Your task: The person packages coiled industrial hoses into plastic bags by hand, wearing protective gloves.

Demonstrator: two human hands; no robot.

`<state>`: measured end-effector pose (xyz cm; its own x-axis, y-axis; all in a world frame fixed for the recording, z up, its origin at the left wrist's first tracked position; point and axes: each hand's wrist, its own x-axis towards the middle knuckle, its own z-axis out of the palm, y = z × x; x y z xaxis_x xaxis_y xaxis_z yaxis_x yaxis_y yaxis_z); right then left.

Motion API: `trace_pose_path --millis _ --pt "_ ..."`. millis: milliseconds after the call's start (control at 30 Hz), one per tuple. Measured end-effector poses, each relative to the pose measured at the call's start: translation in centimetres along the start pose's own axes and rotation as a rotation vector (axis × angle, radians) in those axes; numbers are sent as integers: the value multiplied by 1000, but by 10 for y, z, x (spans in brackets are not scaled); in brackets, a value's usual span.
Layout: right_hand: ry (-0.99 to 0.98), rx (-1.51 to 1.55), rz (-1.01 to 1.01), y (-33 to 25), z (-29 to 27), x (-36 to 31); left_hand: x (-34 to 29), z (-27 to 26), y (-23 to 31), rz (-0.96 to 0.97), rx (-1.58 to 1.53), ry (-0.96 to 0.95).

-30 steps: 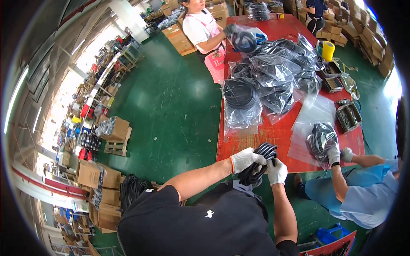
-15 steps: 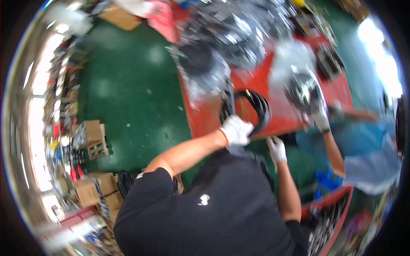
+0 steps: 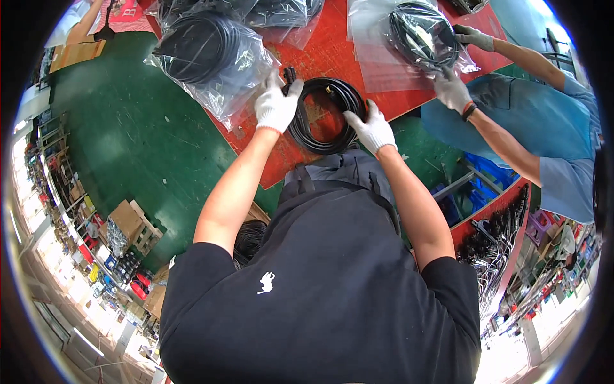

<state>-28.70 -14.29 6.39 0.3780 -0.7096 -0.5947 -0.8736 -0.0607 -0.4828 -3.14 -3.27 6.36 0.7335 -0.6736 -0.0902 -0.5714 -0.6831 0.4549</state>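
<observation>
A coil of black cable (image 3: 325,146) lies on the red tabletop close in front of me, with black connector ends (image 3: 289,74) at its upper left. My left hand (image 3: 276,110), in a white knitted glove, is at the coil's left side, thumb and fingers spread with the connector ends beyond the gap. At the right side my right hand (image 3: 375,132), gloved the same way, has its thumb over the coil's edge and its fingers apart. Neither hand is closed round the cable. Its underside is hidden.
Clear bags with coiled black cable (image 3: 201,48) lie at the far left of the red table (image 3: 332,38). On the right, a co-worker's gloved hands (image 3: 453,89) handle another bagged coil (image 3: 419,38). A red-edged bin of cables (image 3: 495,243) stands at the lower right.
My left hand has shifted from the coil's near edge to its left side. My right hand has come up from below the table edge to the coil's right side. The coil now lies flat.
</observation>
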Motion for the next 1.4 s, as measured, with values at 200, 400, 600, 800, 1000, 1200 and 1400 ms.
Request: trace_pose_path --millis 200,400,600,800,1000,1200,1400 --pt "19 -340 -20 -22 24 13 11 39 22 380 29 -280" --pt "108 -225 -90 -12 33 19 21 54 11 441 -76 -247" --pt "132 -123 -151 -11 32 14 27 60 -4 453 -54 -113" --pt "422 168 51 45 28 -15 49 55 152 745 -116 -340" --pt "485 234 103 73 35 -39 60 137 174 968 322 -589" --pt "572 228 27 65 2 -28 129 125 186 1131 639 -638" --pt "868 -104 -281 11 -41 39 191 68 133 1009 581 -681"
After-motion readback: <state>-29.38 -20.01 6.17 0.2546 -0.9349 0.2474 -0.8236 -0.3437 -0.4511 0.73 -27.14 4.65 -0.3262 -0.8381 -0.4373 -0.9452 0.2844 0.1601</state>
